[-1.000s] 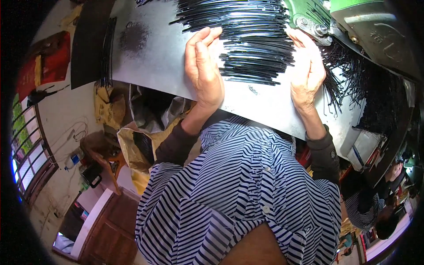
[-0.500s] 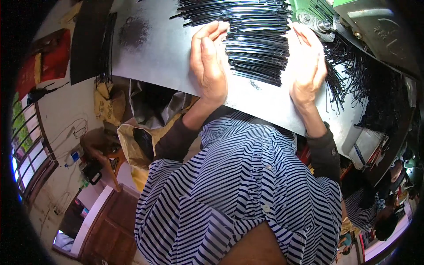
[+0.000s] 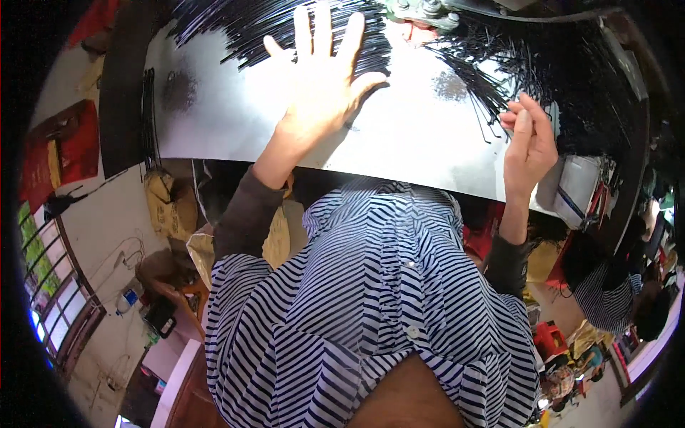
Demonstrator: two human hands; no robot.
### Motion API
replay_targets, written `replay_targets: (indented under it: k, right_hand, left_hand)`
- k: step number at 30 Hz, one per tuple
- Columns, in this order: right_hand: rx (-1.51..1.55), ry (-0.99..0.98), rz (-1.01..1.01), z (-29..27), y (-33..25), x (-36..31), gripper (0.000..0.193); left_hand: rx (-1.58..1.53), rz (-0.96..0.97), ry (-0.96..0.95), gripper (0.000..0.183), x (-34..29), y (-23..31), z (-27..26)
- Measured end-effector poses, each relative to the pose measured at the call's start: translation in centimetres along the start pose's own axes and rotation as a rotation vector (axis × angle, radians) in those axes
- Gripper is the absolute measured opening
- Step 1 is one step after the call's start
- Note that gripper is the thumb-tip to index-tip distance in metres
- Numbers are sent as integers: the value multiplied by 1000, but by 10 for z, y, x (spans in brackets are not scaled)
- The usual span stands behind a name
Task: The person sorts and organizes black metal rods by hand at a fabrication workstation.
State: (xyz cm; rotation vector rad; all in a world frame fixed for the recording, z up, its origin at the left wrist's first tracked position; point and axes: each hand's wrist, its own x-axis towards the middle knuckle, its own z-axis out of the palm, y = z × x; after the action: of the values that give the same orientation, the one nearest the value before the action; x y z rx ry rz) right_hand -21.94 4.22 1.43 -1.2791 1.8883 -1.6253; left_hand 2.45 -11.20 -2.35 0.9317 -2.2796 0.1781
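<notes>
My left hand [image 3: 321, 82] lies open, fingers spread, over the near edge of a broad layer of thin black rod-like strips [image 3: 250, 32] on a shiny metal tabletop [image 3: 407, 143]. These strips lie mostly side by side. To the right, my right hand [image 3: 529, 151] has its fingers curled in toward the thumb beside a loose, tangled bunch of similar black strips [image 3: 485, 89]. Whether a strip is between those fingertips is too unclear to make out.
Metal fittings with bolts [image 3: 428, 11] stand at the far edge of the table. A white container [image 3: 574, 189] is at the right, by a dark heap [image 3: 592, 93]. More strips [image 3: 148, 118] lie at the left edge. A yellowish sack [image 3: 171, 203] hangs below.
My hands were cupped at both sides of the strip stack. The left has turned flat onto the strips; the right has left them and moved to the loose bunch. The view has shifted.
</notes>
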Motion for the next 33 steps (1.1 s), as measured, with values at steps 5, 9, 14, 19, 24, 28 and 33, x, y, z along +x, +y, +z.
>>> replay_targets:
  k: [5, 9, 14, 19, 24, 28, 33]
  right_hand:
    - [-373, -159, -195, -17, 7, 1, 26]
    - [-421, -246, -147, -1, 1, 9, 30]
    - [-519, -351, -312, 29, -15, 35, 28]
    - [-699, -240, -298, 20, -7, 43, 22]
    - [-714, -379, -214, 25, -7, 45, 9]
    - [-615, -265, -270, 24, 2, 43, 7]
    - [-597, -283, -324, 25, -7, 44, 12]
  left_hand:
    - [125, -222, -292, 77, -20, 11, -44]
    - [40, -338, -233, 63, -49, 7, -56]
    - [-115, -402, -46, 29, -52, 22, -66]
    - [-145, -372, -9, 22, -53, 44, -72]
    - [-294, -356, 48, 23, -52, 51, -66]
    - [-335, -358, 63, 23, -51, 48, -64]
    - [-297, -350, -8, 24, -48, 43, -64]
